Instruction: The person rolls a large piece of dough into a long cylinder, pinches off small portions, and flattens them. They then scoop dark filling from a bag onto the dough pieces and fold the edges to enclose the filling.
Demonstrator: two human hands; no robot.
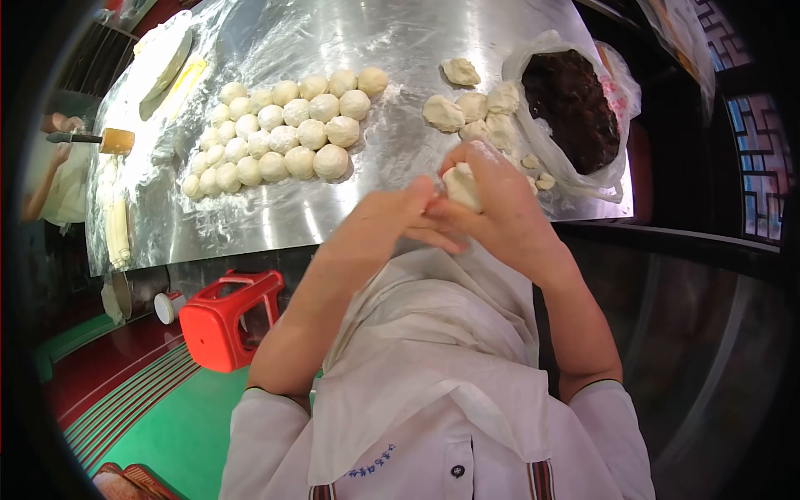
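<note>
My right hand (498, 196) is closed around a pale lump of dough (462, 185) at the table's near edge. Close beside it on the left is my left hand (400, 215), its fingers stretched out towards the dough and nothing visible in them. Just beyond my right hand lie several rough dough pieces (444, 113), with small scraps (545, 181) to their right. Rows of smooth, floured dough balls (297, 136) stand left of my hands.
A plastic bag (534, 108) of dark brown paste (573, 108) sits at the table's right end. At the left, a co-worker's hand (60, 125) is near a dark-handled tool (117, 141) and a dough strip (117, 229). A red stool (218, 329) stands on the floor.
</note>
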